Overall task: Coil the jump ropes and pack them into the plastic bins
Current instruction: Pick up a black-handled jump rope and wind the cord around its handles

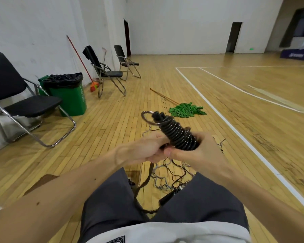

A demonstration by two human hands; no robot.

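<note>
Coiled jump rope (178,134) gripped by both hands; loose ropes (170,174) below.

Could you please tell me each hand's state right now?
Left hand: closed, holding the coiled jump rope at its base.
Right hand: closed, holding the same rope.

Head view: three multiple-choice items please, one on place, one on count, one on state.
1. Where is the green mop?
A) leaning on the wall
B) lying on the floor, ahead of the person
C) inside the green bin

2. How many folding chairs show?
A) one
B) three
C) five

3. The coiled rope is:
A) gripped by the left hand and the right hand
B) lying on the floor
C) packed in a bin

Key: 1 B, its strands spread flat there. 2 B, three black seats on metal frames are in view. 3 A, both hands wrap its lower end.
</note>
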